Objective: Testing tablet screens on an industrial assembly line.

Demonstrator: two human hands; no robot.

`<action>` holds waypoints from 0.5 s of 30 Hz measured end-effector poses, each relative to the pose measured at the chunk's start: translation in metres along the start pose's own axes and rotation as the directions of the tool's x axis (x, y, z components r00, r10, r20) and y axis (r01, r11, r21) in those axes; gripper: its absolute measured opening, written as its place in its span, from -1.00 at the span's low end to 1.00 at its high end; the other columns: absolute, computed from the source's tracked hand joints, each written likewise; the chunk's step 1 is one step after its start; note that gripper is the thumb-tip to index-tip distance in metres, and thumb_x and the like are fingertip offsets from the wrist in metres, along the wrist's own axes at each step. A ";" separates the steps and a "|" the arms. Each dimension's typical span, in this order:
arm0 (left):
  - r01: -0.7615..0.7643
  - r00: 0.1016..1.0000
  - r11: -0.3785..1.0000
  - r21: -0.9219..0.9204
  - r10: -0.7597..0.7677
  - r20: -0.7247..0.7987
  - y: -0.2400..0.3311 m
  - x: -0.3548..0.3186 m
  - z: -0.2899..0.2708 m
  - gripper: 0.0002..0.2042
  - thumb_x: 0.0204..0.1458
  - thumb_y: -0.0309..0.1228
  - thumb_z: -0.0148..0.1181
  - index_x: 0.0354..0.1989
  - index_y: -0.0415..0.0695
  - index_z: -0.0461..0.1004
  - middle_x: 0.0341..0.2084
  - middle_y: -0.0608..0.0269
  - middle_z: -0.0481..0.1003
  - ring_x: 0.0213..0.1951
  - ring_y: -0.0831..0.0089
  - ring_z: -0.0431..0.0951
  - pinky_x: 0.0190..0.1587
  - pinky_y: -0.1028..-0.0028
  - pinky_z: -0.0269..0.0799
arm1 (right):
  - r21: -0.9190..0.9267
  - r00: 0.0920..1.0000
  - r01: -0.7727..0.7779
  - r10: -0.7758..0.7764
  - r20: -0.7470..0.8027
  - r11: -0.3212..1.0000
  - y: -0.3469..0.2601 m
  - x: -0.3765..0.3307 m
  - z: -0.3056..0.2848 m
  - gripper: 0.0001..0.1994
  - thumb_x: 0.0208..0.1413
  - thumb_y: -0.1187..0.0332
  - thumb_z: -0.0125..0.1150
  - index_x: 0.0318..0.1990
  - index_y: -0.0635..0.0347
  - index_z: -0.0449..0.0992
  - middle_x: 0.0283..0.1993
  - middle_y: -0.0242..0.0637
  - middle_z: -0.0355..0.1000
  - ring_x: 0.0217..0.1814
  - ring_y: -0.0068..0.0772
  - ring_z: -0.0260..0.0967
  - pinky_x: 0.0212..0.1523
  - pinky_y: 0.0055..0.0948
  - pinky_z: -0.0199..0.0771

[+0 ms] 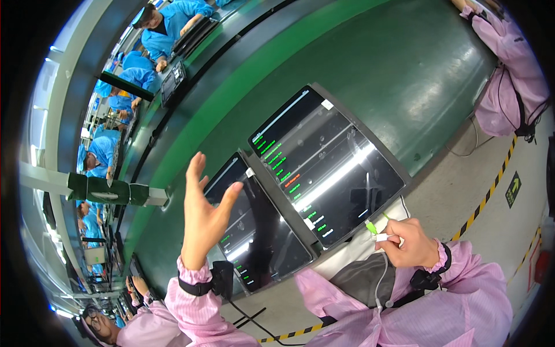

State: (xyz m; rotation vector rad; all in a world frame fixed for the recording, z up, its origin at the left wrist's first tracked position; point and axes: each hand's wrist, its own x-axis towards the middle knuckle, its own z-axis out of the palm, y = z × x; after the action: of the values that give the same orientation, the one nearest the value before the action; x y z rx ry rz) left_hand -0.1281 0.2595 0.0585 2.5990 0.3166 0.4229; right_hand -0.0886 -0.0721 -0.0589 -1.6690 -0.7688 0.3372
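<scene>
Two dark tablets lie side by side on the green bench, their screens lit with rows of mostly green text. Over the edge of the left tablet my left hand is raised, fingers spread, holding nothing. My right hand pinches a white cable plug just off the lower edge of the right tablet. Beside that plug, a small white and green connector sits at the tablet's edge; whether it is plugged in, I cannot tell. A white cable hangs below my right hand.
The green bench stretches away to the upper right. A green-wrapped post stands at the left. Co-workers in blue sit along the far line; a person in pink is at lower left, another at upper right. Striped tape marks the floor.
</scene>
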 end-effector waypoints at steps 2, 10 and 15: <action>-0.013 0.999 1.000 -0.006 0.013 0.045 0.001 0.012 0.011 -0.25 -0.09 -0.31 0.29 0.20 -0.34 0.00 0.13 -0.24 0.15 0.21 0.06 0.16 0.15 0.22 0.18 | -0.002 1.000 0.007 -0.007 0.003 1.000 0.004 -0.001 -0.001 -0.70 -0.21 0.66 0.13 -0.70 0.18 0.12 -0.81 -0.33 0.05 -0.81 -0.52 0.11 -0.73 -0.48 0.17; -0.020 0.986 0.999 0.034 0.014 0.167 -0.003 0.068 0.057 -0.23 -0.03 -0.09 0.19 0.19 -0.38 -0.02 0.10 -0.31 0.19 0.14 -0.04 0.24 0.16 0.29 0.16 | 0.037 0.991 0.091 -0.087 -0.105 0.995 0.013 -0.003 0.016 -0.75 -0.19 0.68 0.08 -0.67 0.20 0.15 -0.77 -0.35 0.20 -0.66 -0.44 0.41 -0.68 -0.52 0.28; 0.020 0.951 0.997 -0.072 0.003 0.310 0.000 0.082 0.071 -0.14 -0.07 0.04 0.18 0.22 -0.36 -0.05 0.10 -0.27 0.21 0.13 -0.04 0.26 0.14 0.27 0.20 | 0.054 0.997 0.062 -0.060 -0.048 0.997 0.005 0.004 0.006 -0.78 -0.16 0.68 0.05 -0.63 0.22 0.16 -0.71 -0.28 0.33 -0.59 -0.44 0.46 -0.66 -0.53 0.30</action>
State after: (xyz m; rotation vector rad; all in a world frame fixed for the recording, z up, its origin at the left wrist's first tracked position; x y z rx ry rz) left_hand -0.0278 0.2532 0.0187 2.5384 0.1991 0.0185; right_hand -0.0881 -0.0651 -0.0641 -1.5925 -0.7674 0.2736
